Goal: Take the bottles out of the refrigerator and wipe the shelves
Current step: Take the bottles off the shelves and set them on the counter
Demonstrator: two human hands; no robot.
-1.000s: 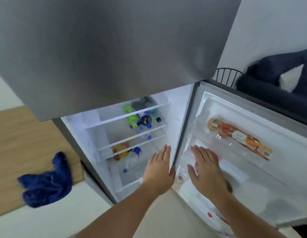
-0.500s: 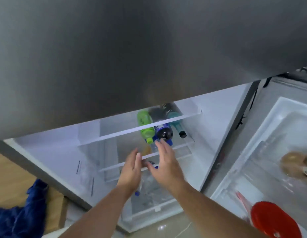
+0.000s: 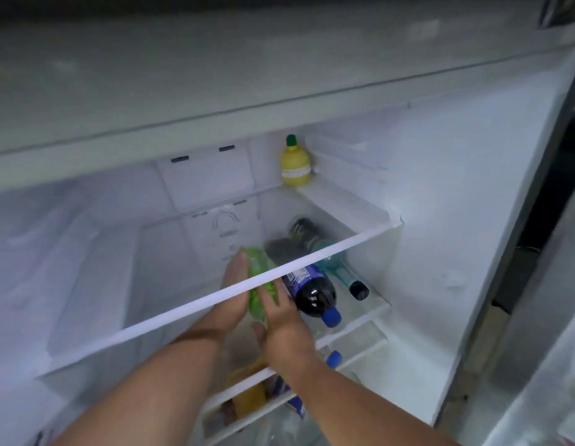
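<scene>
Inside the open refrigerator, three bottles lie side by side on the middle shelf [image 3: 373,305]: a green bottle [image 3: 259,268], a dark cola bottle with a blue cap [image 3: 311,289] and a teal bottle with a black cap [image 3: 339,268]. My left hand [image 3: 234,291] cups the green bottle from its left side. On that bottle's right side, by its neck, my right hand [image 3: 281,320] presses against it. Part of the bottle is hidden behind the white front edge of the top shelf [image 3: 183,312]. A yellow lemon-shaped bottle [image 3: 295,162] stands at the back of the top shelf.
Below the middle shelf lie an orange bottle [image 3: 249,394] and a blue-capped bottle [image 3: 333,358], partly hidden by my arms. The refrigerator's right wall [image 3: 440,220] is close to the bottles. A sliver of the open door shows at the far right.
My view has dropped lower and closer into the refrigerator. Both hands went from open in front of the shelves to gripping the green bottle on the middle shelf.
</scene>
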